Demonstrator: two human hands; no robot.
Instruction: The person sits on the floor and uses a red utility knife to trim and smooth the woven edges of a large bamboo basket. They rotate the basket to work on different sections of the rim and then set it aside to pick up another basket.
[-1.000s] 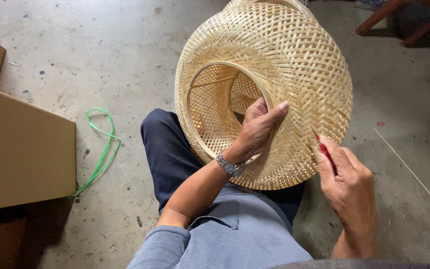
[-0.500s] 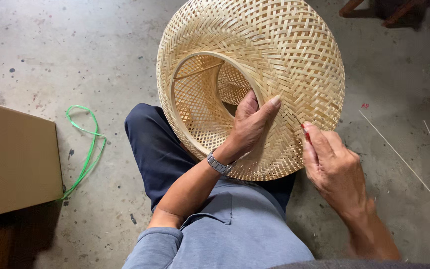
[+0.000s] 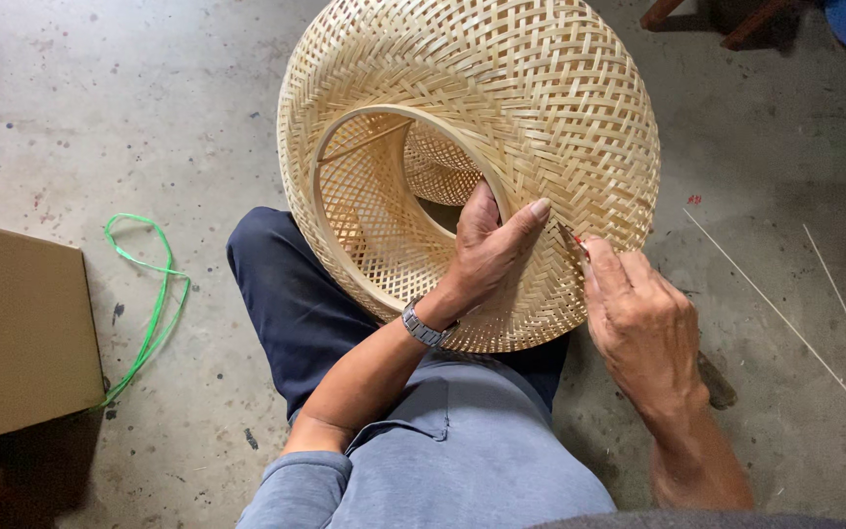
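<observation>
- Starting nearest the camera, a grey-blue shirt and dark trousers are seen, with a woven bamboo basket rested on the lap.
- The basket's lower rim is gripped by the left hand: the thumb is hooked inside the round opening and the fingers are laid over the outer weave. A metal wristwatch is worn on that wrist.
- A small red-handled tool is pinched in the closed right hand, its tip set against the weave just beside the left fingertips.
- A green plastic strap and a cardboard box are seen on the concrete floor to the left.
- Thin bamboo strips are scattered farther right.
</observation>
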